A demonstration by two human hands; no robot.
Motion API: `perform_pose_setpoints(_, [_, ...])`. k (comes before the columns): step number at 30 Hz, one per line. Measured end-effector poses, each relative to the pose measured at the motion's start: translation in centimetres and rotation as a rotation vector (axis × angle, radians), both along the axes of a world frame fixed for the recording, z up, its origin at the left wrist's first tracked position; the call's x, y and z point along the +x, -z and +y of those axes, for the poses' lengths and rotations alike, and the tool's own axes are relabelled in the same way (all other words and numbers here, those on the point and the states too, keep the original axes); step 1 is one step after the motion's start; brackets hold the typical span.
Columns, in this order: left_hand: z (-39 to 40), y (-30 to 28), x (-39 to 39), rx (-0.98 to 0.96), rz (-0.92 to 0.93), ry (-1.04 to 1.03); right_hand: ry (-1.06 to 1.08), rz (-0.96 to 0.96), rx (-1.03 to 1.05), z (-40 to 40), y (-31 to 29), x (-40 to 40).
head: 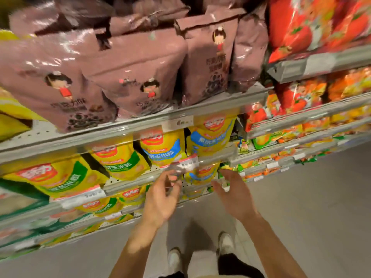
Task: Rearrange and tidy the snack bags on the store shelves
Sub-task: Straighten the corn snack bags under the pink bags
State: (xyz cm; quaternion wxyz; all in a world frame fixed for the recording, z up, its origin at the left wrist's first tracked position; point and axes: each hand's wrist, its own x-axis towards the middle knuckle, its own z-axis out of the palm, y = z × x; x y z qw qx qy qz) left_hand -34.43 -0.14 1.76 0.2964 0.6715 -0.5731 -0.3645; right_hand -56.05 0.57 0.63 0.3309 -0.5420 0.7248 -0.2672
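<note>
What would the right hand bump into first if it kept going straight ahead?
Probably the yellow bag on the low shelf; the right hand points that way with open fingers. Depth is hard to judge, so the shelf edge might come first.

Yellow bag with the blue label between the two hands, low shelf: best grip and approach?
Probably its two side edges, one hand each. The yellow bag with the blue label stands upright facing out, left hand and right hand open on either side. Come from the front, under the shelf rail covering its top; the blur hides detail.
</note>
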Motion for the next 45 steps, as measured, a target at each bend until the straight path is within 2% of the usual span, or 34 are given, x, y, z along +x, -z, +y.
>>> perform_pose_setpoints(2, [-1.2, -0.5, -1.9, -0.031, -0.011, -0.040, -0.027, 0.038, -0.009, -2.0, 0.3, -1.4])
perform_pose_setpoints(6, [-4.1, -0.8, -6.1, -0.043, 0.086, -0.131, -0.074, 0.044, -0.037, -6.7, 0.5, -4.8])
perform_pose_setpoints(12, [-8.4, -1.2, -10.6, -0.084, 0.093, -0.248, -0.120, -0.219, -0.215, -13.2, -0.4, -8.3])
perform_pose_setpoints(17, [-9.8, -0.9, -12.3, -0.114, 0.136, -0.328, -0.127, -0.301, -0.279, -16.1, -1.2, -9.6])
perform_pose_setpoints(28, [-10.9, -1.0, -13.0, -0.117, 0.110, -0.295, -0.123, -0.293, -0.243, -17.3, -0.3, -9.0])
perform_pose_setpoints(39, [-10.4, -0.2, -13.5, -0.040, 0.237, -0.219, -0.084, -0.253, -0.273, -17.4, 0.1, -9.7])
perform_pose_setpoints(45, [-9.3, 0.1, -12.4, -0.051, 0.205, -0.220, -0.084, -0.283, -0.310, -16.3, -0.4, -9.1])
